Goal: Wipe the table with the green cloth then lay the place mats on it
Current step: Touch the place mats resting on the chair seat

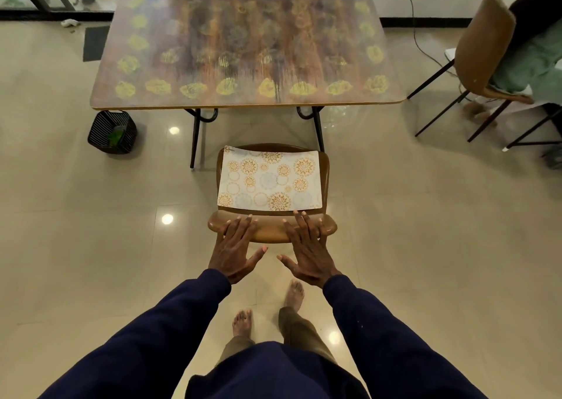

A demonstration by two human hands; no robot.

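A brown patterned table (249,49) with yellow blotches stands ahead, nothing on its top. A white place mat (270,183) with orange and pale-blue circles lies on the seat of a brown chair (327,167) in front of the table. My left hand (235,246) and my right hand (307,248) are spread flat, fingers straight, over the chair's backrest (270,231), just short of the mat's near edge. Both hold nothing. Something green (117,135), perhaps the cloth, shows inside a black basket (112,131) on the floor at the table's left.
A second brown chair (483,46) stands at the right with green fabric (529,67) beside it. A black cable (418,34) runs down the far wall to the floor. Glossy beige tiles surround the table. My bare feet (267,310) are behind the near chair.
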